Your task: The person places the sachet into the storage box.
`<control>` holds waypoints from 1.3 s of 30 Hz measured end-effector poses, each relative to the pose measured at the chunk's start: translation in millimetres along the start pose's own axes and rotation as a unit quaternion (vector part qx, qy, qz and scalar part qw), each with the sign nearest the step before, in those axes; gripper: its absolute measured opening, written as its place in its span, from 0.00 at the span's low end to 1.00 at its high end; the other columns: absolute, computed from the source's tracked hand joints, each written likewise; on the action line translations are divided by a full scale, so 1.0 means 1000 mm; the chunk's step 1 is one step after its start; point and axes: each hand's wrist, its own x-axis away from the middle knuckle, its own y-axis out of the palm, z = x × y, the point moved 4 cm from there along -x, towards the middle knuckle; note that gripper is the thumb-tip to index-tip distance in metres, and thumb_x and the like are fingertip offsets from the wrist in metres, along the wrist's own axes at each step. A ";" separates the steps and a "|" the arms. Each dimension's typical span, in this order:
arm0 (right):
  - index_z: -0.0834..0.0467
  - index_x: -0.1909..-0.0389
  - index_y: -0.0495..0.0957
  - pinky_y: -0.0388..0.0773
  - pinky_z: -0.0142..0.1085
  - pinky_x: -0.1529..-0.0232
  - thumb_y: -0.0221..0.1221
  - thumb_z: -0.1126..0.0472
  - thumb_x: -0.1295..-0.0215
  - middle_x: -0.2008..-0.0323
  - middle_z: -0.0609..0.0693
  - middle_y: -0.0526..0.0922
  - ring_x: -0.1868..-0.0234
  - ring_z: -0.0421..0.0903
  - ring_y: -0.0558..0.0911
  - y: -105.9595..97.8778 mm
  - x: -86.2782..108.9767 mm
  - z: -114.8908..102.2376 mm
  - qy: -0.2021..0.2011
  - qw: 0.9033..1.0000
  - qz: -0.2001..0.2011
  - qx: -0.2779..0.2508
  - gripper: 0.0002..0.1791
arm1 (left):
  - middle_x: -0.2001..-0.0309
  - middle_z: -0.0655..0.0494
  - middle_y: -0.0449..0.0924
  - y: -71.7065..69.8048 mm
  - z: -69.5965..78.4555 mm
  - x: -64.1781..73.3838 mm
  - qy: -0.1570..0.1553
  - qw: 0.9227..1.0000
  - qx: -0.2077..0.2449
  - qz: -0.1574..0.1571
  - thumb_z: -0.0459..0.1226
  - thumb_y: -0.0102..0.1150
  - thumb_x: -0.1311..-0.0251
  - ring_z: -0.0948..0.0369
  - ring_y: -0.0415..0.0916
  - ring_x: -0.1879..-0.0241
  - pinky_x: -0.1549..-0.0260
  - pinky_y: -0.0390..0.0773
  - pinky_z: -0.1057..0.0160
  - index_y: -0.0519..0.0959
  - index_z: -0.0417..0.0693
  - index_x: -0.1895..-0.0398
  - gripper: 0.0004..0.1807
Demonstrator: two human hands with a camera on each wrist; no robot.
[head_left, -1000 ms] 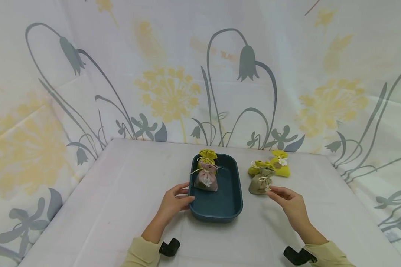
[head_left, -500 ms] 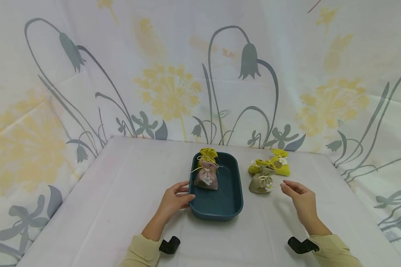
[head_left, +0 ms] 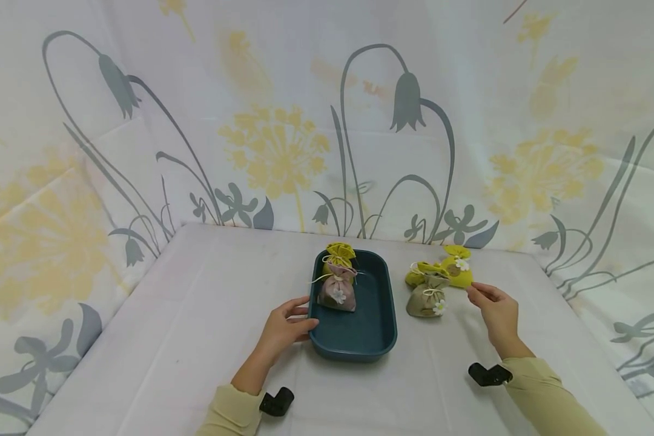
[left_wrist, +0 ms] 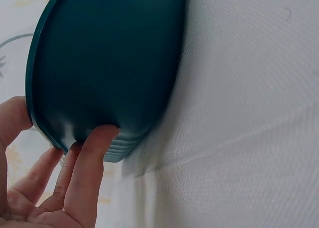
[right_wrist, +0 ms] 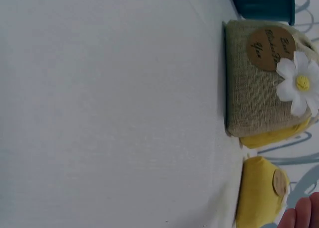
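Note:
My left hand [head_left: 286, 324] holds the left wall of a deep teal rectangular tray [head_left: 354, 352], thumb at the rim and fingers against the outer side [left_wrist: 107, 78]. Inside the tray, at its left, a mauve drawstring pouch [head_left: 338, 297] with a white flower stands before a yellow pouch [head_left: 339, 249]. Right of the tray, an olive-beige drawstring pouch [head_left: 426, 303] bears a white flower [right_wrist: 301, 82] and a round brown tag [right_wrist: 270, 48]. My right hand [head_left: 498, 312] has its fingertips close to the lower right corner of a yellow pouch [head_left: 459, 276], holding nothing visible.
Another yellow pouch [head_left: 414, 278] is partly hidden behind the olive-beige one. A white cloth [head_left: 207, 290] covers the table, and a flower-printed curtain [head_left: 283, 91] rises at its back edge. A black wrist camera [head_left: 277, 402] shows at the left sleeve.
My right hand has let go of the white flower on the olive-beige pouch and moved right and back, towards the farther yellow pouch. The left hand and tray stay put.

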 end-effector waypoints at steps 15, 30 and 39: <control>0.65 0.46 0.75 0.73 0.24 0.65 0.64 0.52 0.42 0.75 0.34 0.75 0.71 0.31 0.75 0.004 -0.052 -0.010 0.041 0.995 0.089 0.032 0.27 | 0.49 0.35 0.71 0.001 0.003 0.004 -0.007 1.000 -0.002 0.005 0.32 0.65 0.46 0.51 0.77 0.55 0.65 0.82 0.56 0.68 0.37 0.38 0.31; 0.67 0.37 0.64 0.68 0.28 0.65 0.61 0.58 0.39 0.56 0.55 0.72 0.61 0.42 0.70 0.016 -0.091 -0.009 0.035 0.985 0.020 0.167 0.32 | 0.48 0.36 0.71 0.000 0.002 0.000 -0.012 1.000 -0.004 0.008 0.33 0.65 0.46 0.51 0.77 0.55 0.66 0.82 0.56 0.68 0.39 0.38 0.31; 0.71 0.31 0.43 0.61 0.52 0.39 0.56 0.59 0.37 0.37 0.74 0.54 0.38 0.65 0.60 0.026 -0.095 -0.007 0.064 0.976 -0.099 0.181 0.42 | 0.48 0.36 0.71 0.000 0.003 0.001 -0.015 1.000 -0.007 0.013 0.33 0.65 0.46 0.51 0.77 0.55 0.66 0.82 0.57 0.68 0.39 0.38 0.31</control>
